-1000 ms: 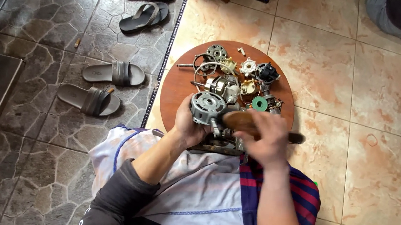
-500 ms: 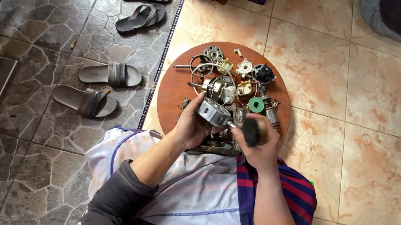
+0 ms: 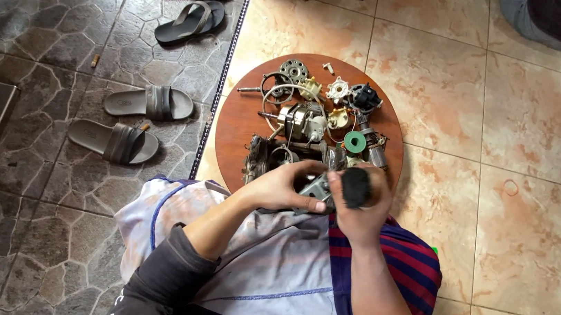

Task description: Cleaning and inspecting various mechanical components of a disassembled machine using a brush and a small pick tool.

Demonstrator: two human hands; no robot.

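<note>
My left hand [image 3: 281, 187] grips a small grey metal motor part [image 3: 315, 187] at the near edge of a round wooden board [image 3: 239, 122]. My right hand [image 3: 360, 211] is closed around a tool with a black handle [image 3: 355, 186], its end turned up toward the camera, pressed against that part. Beyond my hands the board carries a fan motor with a shaft [image 3: 298, 120], a green ring [image 3: 354, 142], a dark motor housing [image 3: 265, 157], a round metal plate [image 3: 294, 69] and several small loose parts.
Two pairs of sandals [image 3: 149, 102] [image 3: 192, 4] lie on the dark stone floor to the left. Orange tiles [image 3: 525, 204] stretch to the right. Another person's leg [image 3: 559, 20] shows at the top right. A cloth [image 3: 261, 273] covers my lap.
My hands have drawn the motor part off the board toward my lap. The right hand turned the tool from lying sideways to end-on, its black handle facing the camera.
</note>
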